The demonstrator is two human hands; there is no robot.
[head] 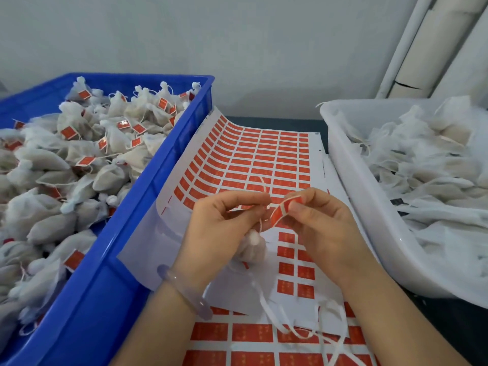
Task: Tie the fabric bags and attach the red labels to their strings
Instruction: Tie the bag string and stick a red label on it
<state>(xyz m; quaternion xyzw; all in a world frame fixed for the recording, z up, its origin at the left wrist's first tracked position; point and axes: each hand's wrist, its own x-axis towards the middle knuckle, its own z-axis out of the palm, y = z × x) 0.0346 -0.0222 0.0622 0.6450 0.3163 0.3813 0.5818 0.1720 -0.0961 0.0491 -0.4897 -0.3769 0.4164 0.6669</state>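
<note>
My left hand (221, 228) pinches the thin string (263, 186) of a small white fabric bag (252, 248), which hangs under the palm over the sheet. My right hand (320, 225) pinches a red label (284, 210), bent and held right beside the string. Both hands meet above a sticker sheet (258, 159) of red labels, with several labels peeled from its near part. A second label sheet (250, 336) lies nearest me.
A blue crate (169, 154) on the left holds several tied bags with red labels. A white tub (353, 180) on the right holds untied white fabric bags. Loose white strips (266, 307) lie on the sheets near my wrists. A grey wall stands behind.
</note>
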